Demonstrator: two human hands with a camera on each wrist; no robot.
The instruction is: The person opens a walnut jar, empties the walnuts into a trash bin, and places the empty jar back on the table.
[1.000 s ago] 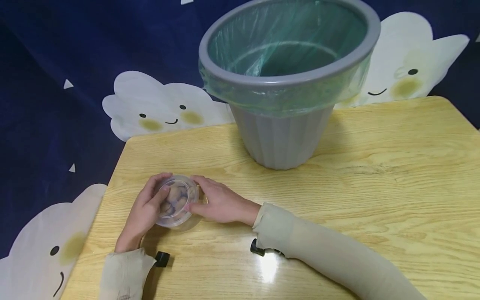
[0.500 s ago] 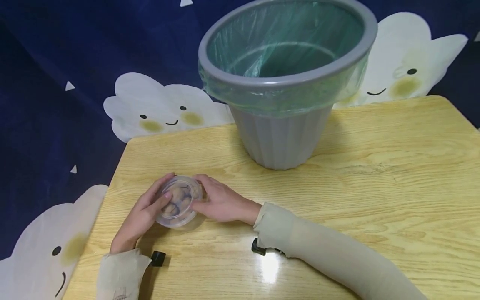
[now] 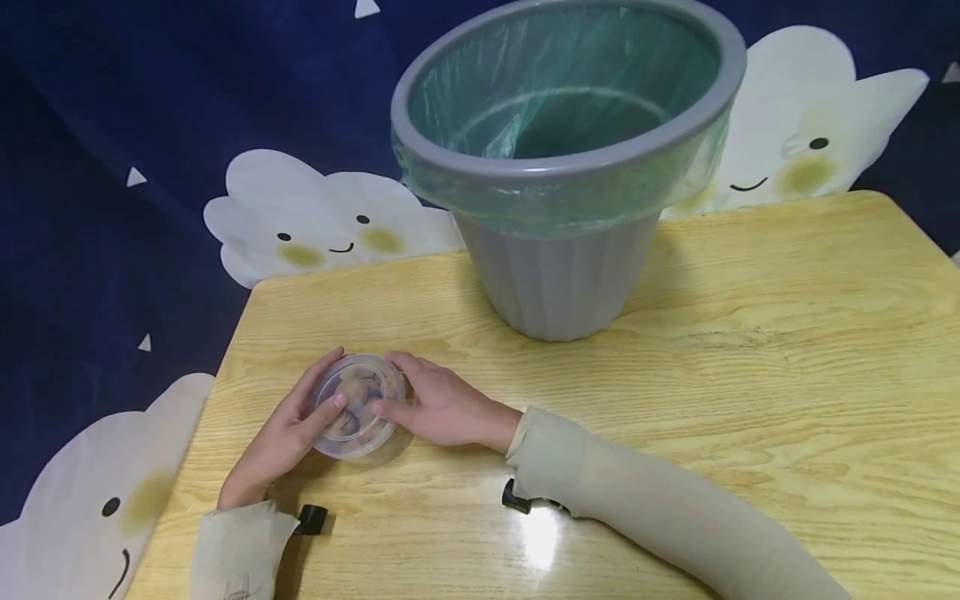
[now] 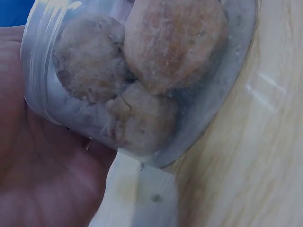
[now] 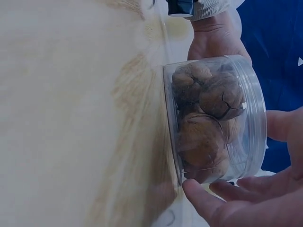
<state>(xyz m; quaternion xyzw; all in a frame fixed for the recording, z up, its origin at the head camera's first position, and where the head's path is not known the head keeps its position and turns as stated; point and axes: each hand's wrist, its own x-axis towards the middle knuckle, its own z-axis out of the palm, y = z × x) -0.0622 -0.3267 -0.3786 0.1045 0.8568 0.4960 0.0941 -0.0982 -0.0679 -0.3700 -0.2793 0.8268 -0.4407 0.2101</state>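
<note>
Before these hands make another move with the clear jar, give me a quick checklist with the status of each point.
1. Left hand on the clear jar: ok, holding its side, thumb over the top.
2. Right hand placed: ok, on the opposite side, thumb also over the top.
3. Jar upright, base on the table: ok.
4. Lid on: ok, covering the jar; how tight it is: cannot tell.
5. Brown walnut-like pieces contained: ok, all those in view are inside.
6. Bin out of the hands' way: ok, standing apart, beyond them.
</note>
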